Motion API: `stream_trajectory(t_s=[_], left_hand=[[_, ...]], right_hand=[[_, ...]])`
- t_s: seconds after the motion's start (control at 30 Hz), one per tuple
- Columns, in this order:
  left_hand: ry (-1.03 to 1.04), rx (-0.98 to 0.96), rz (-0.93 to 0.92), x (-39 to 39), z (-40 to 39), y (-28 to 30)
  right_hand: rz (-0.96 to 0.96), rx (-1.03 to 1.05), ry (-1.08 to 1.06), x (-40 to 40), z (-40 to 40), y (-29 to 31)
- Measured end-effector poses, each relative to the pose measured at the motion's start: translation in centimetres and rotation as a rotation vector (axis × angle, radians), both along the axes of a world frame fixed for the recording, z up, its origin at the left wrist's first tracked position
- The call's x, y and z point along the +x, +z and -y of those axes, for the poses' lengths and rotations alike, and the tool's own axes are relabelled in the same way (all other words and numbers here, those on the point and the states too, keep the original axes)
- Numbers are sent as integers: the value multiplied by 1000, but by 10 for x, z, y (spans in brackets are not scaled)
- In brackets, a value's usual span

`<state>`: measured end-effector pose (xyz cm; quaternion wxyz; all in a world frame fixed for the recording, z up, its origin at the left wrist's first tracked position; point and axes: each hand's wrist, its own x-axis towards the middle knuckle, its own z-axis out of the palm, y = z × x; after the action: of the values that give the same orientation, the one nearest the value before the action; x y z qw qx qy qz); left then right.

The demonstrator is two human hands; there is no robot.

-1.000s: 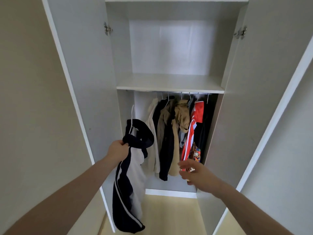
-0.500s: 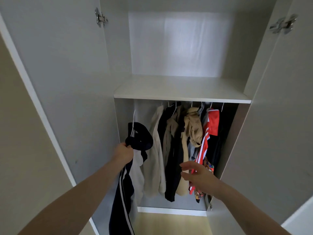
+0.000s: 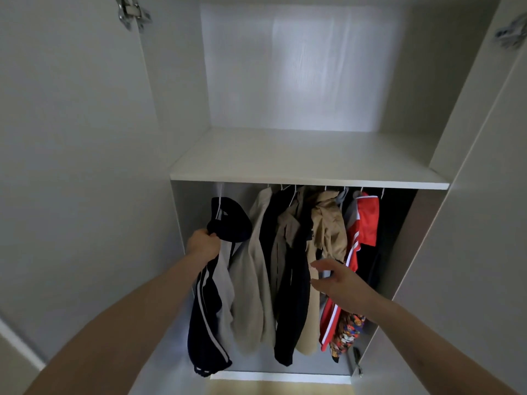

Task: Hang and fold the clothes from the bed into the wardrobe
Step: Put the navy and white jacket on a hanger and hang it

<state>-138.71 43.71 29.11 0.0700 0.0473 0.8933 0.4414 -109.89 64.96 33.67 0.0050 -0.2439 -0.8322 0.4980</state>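
Observation:
My left hand (image 3: 204,246) grips the collar of a navy and white striped jacket (image 3: 212,306) on a white hanger (image 3: 219,205). The hanger's hook reaches up under the shelf at the left end of the hanging space; the rail itself is hidden. My right hand (image 3: 338,280) is open, fingers spread, in front of the hung clothes. To the right of the jacket hang a cream garment (image 3: 252,283), a dark garment (image 3: 293,303), a tan jacket (image 3: 328,232) and a red striped top (image 3: 366,223).
The white shelf (image 3: 308,163) above the rail holds nothing. Both wardrobe doors stand open: left door (image 3: 77,155), right door (image 3: 479,223). A patterned garment (image 3: 346,332) hangs low at the right. Pale wood floor (image 3: 273,387) shows below.
I have moved closer to the wardrobe. My left hand carried the jacket and hanger inward and up into the hanging space. My right hand rose toward the hung clothes.

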Motion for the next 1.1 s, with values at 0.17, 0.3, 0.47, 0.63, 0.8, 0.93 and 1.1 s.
stream_trajectory(t_s=[0.17, 0.3, 0.47, 0.63, 0.8, 0.93, 1.1], left_hand=[[29, -22, -5, -25, -27, -1], [20, -47, -10, -42, -44, -5], [-19, -73, -62, -64, -64, -1], [-95, -71, -66, -90, -89, -4], [-132, -42, -95, -113, -111, -8], [-132, -1, -63, -132, -124, -13], [-136, 13, -4, -153, -137, -24]], right_hand=[[8, 51, 56, -18, -27, 21], [12, 42, 84, -32, -41, 21], [-7, -7, 75, -51, -53, 19], [-18, -42, 46, -74, -60, 7], [-11, -78, -4, -96, -62, -6], [4, -68, -51, -109, -60, -15], [1, -35, -77, -120, -56, -38]])
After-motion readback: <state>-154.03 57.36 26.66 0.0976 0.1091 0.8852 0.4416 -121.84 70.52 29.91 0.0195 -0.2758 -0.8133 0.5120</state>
